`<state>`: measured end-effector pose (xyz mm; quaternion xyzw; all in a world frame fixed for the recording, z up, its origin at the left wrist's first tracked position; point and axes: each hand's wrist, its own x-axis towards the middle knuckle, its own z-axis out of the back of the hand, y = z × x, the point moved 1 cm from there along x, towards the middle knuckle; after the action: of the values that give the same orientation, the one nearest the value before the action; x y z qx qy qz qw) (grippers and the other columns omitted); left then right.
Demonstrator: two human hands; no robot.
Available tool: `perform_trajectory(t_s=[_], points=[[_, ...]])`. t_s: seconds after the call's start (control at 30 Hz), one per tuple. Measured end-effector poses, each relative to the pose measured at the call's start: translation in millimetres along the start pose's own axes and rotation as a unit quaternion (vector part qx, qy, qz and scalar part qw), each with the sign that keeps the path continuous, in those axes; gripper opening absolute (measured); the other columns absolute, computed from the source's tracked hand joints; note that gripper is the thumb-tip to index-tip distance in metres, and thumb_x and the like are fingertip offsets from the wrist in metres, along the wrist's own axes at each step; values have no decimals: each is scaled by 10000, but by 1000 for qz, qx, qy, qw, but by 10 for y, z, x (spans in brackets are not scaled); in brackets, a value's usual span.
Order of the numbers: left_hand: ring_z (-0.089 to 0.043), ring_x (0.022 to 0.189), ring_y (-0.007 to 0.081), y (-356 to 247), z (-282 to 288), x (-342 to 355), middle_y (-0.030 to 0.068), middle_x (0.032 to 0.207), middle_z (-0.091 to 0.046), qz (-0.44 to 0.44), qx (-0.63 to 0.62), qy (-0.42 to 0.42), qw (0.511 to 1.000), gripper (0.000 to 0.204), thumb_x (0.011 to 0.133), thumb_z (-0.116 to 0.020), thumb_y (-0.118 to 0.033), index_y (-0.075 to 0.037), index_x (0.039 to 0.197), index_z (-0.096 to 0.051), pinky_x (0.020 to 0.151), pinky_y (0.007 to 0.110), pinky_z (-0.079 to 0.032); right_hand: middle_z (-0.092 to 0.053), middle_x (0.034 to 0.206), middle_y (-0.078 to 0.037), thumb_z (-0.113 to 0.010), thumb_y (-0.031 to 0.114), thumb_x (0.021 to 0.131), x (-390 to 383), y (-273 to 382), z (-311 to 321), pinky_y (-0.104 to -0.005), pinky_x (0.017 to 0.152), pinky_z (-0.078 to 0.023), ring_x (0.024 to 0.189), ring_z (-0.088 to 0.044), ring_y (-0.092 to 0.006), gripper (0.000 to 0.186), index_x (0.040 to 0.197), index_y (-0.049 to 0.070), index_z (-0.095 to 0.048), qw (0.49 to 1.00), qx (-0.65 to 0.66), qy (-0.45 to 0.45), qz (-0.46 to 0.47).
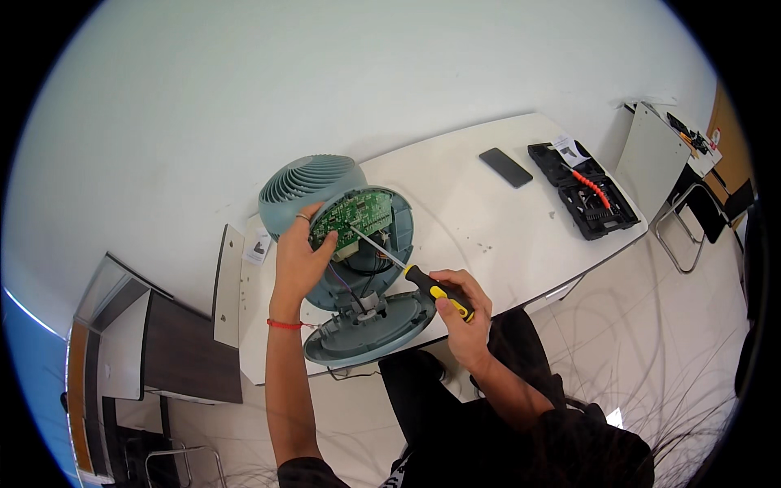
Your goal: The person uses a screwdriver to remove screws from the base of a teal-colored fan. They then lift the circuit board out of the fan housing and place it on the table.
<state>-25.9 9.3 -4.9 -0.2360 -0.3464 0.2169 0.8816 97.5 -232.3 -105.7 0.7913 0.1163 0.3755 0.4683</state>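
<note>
My right hand (pixel 465 313) is closed round the black and yellow handle of a screwdriver (pixel 423 283). Its long shaft points up and left, with the tip at a green circuit board (pixel 370 213). My left hand (pixel 303 254) grips the board's left edge, thumb on its face and fingers partly hidden behind. The board sits at the opened base of a grey-green fan (pixel 313 183), which lies on its side with its spiral grille to the back left. Below it, the detached round base cover (pixel 370 333) rests near the table's front edge. Wires (pixel 346 281) run between the housing and the cover.
On the white table (pixel 455 220) lie a dark phone (pixel 506 167) and an open black tool case (pixel 584 191) with a red flexible shaft (pixel 592 187). Small screws (pixel 486 247) are scattered to the right of the fan. A printed leaflet (pixel 257 246) lies at the left end.
</note>
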Motion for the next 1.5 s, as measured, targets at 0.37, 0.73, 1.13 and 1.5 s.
perform_trajectory(t_s=[0.37, 0.73, 1.13, 1.5], points=[[-694, 1051, 216, -38, 2, -6, 171, 1155, -729, 15, -15, 4, 1000, 486, 910, -735, -78, 36, 1358, -586, 958, 335, -518, -606, 1009, -47, -666, 52, 958, 11, 28, -16, -241, 827, -453, 903, -566, -112, 247, 1194, -20, -669, 1000, -12, -5, 0], [-700, 1038, 222, -24, -9, -4, 174, 1137, -734, 9, -2, -1, 1000, 476, 908, -735, -75, 35, 1349, -594, 947, 337, -525, -680, 918, -92, -770, 68, 910, 1, 286, -78, -260, 681, -494, 734, -631, -143, 320, 1194, -35, -665, 979, -171, -26, 108], [-708, 1037, 236, -5, -26, 3, 188, 1138, -737, -12, 2, -11, 1000, 479, 902, -733, -75, 30, 1350, -599, 943, 341, -527, -645, 802, -136, -817, 121, 891, 23, 464, -75, -373, 587, -451, 650, -580, -279, 373, 1207, -19, -677, 940, -297, 31, 166], [-720, 1038, 319, -35, -4, 30, 224, 1120, -733, -18, 26, -13, 999, 461, 894, -723, -85, 15, 1329, -609, 920, 364, -531, -543, 858, -100, -866, 142, 828, 44, 562, -50, -385, 718, -444, 807, -524, -282, 471, 1213, 2, -633, 937, -315, 105, 111]])
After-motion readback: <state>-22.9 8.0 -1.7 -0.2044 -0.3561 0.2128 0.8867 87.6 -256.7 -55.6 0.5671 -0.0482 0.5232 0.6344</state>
